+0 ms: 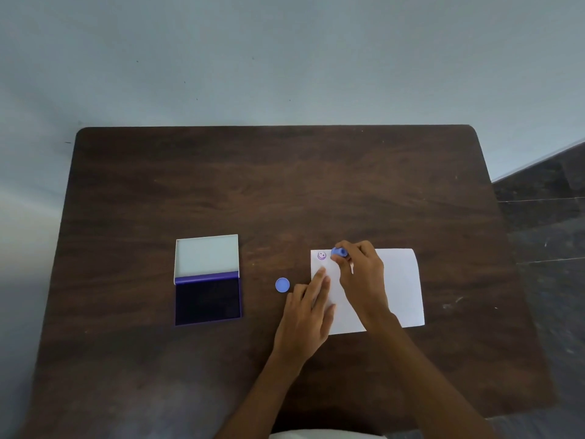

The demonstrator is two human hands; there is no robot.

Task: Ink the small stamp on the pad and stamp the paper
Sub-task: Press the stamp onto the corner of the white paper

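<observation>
The light on my desk is soft and rather dim, with a cool cast and no hard glare. My fingers [321,277] throw only faint, diffuse shadows onto the paper [402,286] just beneath them. That sheet is the brightest patch and looks slightly washed out. Far beyond my fingertips the wall [285,58] is evenly grey-blue. The whole view is a little soft, and the wide lens bends the table [253,185] edges outward; the corners well away from my hands blur and darken.
</observation>
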